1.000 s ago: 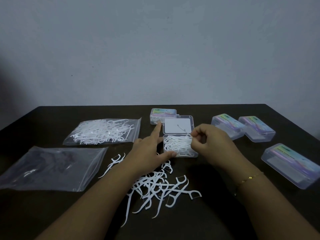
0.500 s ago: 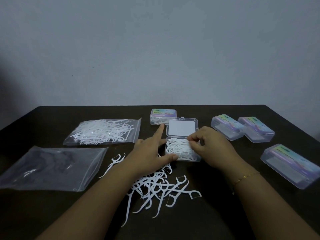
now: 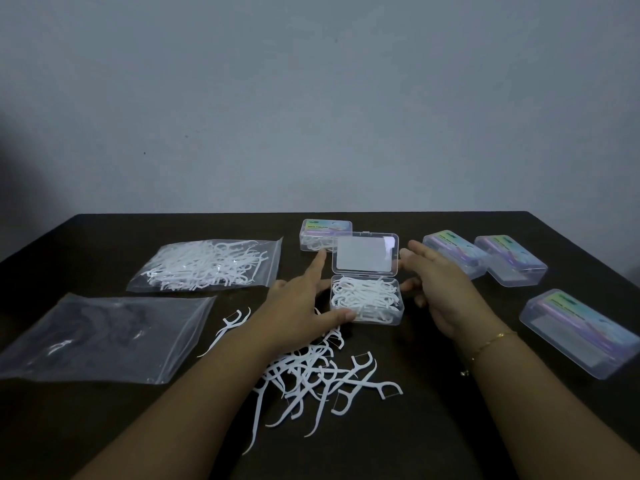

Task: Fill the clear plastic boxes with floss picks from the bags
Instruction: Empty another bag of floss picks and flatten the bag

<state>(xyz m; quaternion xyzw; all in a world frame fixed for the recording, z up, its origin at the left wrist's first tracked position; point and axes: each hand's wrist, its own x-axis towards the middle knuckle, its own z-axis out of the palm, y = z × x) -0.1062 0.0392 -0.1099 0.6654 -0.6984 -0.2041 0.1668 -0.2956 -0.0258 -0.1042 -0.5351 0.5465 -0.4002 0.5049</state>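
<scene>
Both hands flank the open box [image 3: 366,304]: left hand [image 3: 304,306] steadies it, right hand [image 3: 436,285] open toward its lid [image 3: 365,253], likely to close it.

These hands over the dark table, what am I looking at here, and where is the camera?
No machine: a person wears a camera on the head, looking down at their own hands. The left hand rests against an open clear box full of white floss picks, thumb at its front corner. The right hand hovers open beside it, holding nothing. More loose floss picks lie in front. To the left are a full bag and a nearly empty bag. Four closed boxes sit behind and to the right, one of them nearest the camera.
</scene>
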